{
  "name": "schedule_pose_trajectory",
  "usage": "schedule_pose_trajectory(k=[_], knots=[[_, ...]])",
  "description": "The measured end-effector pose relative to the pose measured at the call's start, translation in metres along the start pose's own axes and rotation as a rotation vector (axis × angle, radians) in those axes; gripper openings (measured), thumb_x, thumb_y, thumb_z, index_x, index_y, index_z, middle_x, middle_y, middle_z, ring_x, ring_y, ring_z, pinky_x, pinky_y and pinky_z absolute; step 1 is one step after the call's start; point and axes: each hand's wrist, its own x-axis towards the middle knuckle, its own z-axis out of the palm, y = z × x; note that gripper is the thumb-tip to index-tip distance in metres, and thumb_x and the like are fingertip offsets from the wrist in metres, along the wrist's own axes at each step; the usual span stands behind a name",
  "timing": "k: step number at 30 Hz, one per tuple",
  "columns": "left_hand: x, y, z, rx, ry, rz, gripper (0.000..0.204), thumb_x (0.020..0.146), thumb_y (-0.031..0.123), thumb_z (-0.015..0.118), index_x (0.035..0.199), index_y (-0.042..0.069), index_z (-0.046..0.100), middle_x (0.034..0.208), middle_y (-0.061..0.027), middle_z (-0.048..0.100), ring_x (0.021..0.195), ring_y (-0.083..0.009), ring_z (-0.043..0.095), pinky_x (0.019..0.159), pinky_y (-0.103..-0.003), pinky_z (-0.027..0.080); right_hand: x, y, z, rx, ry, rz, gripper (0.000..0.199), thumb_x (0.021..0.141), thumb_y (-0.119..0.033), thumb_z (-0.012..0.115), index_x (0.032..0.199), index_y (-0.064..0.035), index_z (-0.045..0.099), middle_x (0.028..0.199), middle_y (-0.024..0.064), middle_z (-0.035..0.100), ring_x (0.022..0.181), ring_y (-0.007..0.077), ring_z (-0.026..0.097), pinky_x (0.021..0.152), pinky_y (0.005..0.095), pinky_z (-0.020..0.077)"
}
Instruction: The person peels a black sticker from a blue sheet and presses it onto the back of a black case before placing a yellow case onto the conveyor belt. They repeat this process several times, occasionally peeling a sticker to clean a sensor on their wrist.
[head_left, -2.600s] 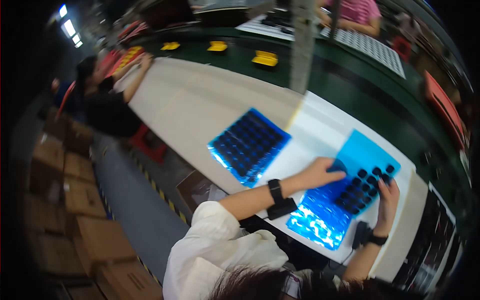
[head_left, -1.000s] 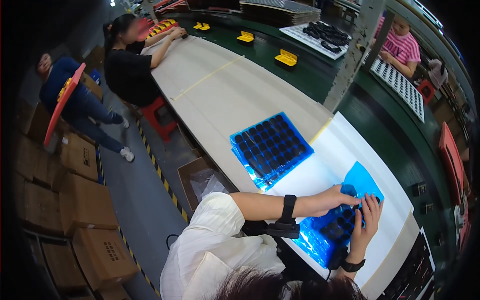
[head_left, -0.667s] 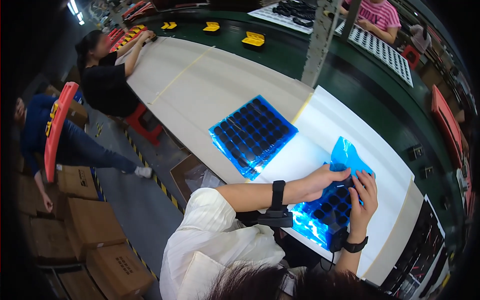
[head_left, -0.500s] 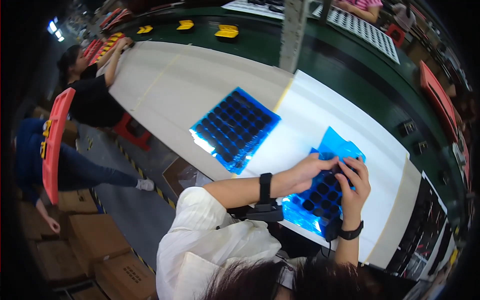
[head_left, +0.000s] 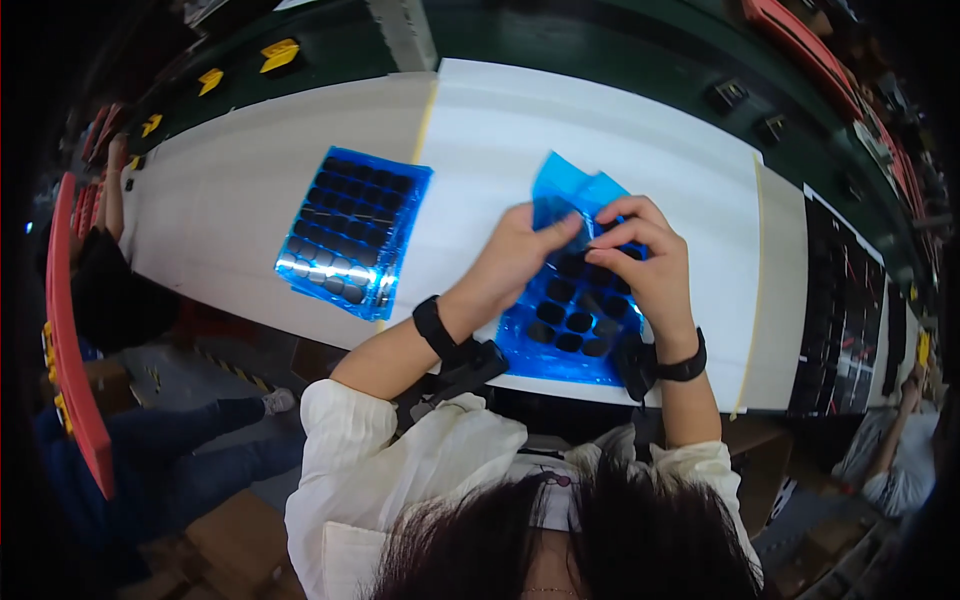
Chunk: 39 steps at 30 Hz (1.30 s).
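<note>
1. Evidently, the left hand (head_left: 515, 250) steadied the blue film sheet (head_left: 530, 362) bearing black rounded-square pads (head_left: 560, 290); its thumb pressed over the upper part, gripping film, presumably so that nothing slid.
2. Just beside that thumb, the right hand (head_left: 645, 255) had thumb and fingertips drawn nearly together, as if for fine handling; whether a pad or film sat between them, I could not tell.
3. That sheet lay on white paper (head_left: 700, 210) directly before the person, probably for easy reach (its paler end (head_left: 590, 185), bare of pads, stuck out beyond the fingers).
4. To its left, well apart from both hands, a stack of similar sheets (head_left: 355, 235) rested mostly on the beige tabletop (head_left: 230, 170), likely set aside to leave working room.
</note>
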Motion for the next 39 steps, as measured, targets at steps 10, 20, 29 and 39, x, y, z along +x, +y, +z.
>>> schedule_pose_trajectory(k=[10,20,29,39], knots=[[-0.002,-0.005,-0.004,0.092,0.111,0.126,0.018,0.084,0.017,0.053,0.094,0.002,0.056,0.087,-0.0033,0.059,0.079,-0.0089,0.054,0.073,-0.023,0.043,-0.011,-0.024,0.003,0.026,0.034,-0.173,0.045,0.066,-0.001,0.065,0.109,-0.0061,0.053,0.098,0.0071,0.057,0.093,0.0183,0.052,0.088,0.0329,0.0362],[0.005,-0.004,-0.008,0.001,0.060,-0.027,0.022,0.085,0.021,0.053,0.097,0.003,0.055,0.090,-0.0045,0.059,0.084,-0.0102,0.053,0.075,-0.025,0.043,-0.002,-0.003,0.019,-0.297,-0.045,-0.412,0.055,0.067,-0.001,0.065,0.119,-0.0058,0.047,0.081,0.0042,0.061,0.087,0.0146,0.054,0.088,0.0340,0.0371],[0.022,-0.039,-0.020,-0.221,0.058,0.183,0.020,0.087,0.016,0.046,0.100,0.003,0.054,0.092,-0.0045,0.058,0.084,-0.0111,0.053,0.076,-0.027,0.043,-0.017,0.015,0.023,0.203,0.004,-0.337,0.078,0.069,0.001,0.061,0.131,0.0002,0.015,0.091,0.0089,0.058,0.091,0.0204,0.053,0.100,0.0385,0.0263],[0.008,-0.043,-0.011,-0.136,-0.010,0.170,0.025,0.088,0.015,0.044,0.109,0.002,0.049,0.103,-0.0075,0.055,0.095,-0.0133,0.050,0.084,-0.026,0.039,-0.025,0.040,0.030,-0.125,-0.127,-0.514,0.085,0.068,0.008,0.058,0.136,-0.0140,0.012,0.121,0.0152,0.045,0.083,0.0182,0.055,0.080,0.0308,0.0422]])
